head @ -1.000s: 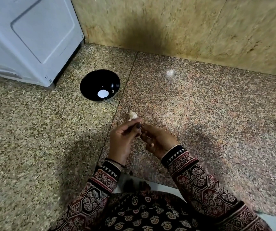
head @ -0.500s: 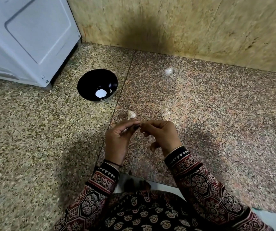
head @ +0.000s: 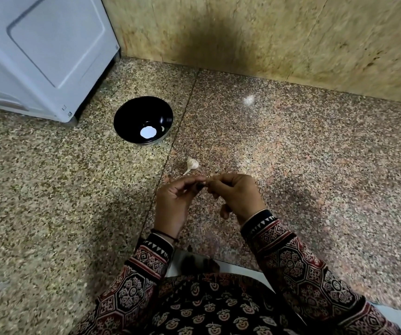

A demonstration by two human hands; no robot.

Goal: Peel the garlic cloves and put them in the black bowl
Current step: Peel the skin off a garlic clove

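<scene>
Inside, black bowl [head: 127, 118], perhaps one clove [head: 162, 128]

Right hand [head: 238, 197] now knuckles up

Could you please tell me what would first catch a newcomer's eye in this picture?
A glossy round black bowl sits on the speckled granite floor beside a white appliance, upper left. At centre, the left hand and right hand pinch a small, mostly hidden garlic clove, with a pale papery garlic piece lying just beyond them.
</scene>
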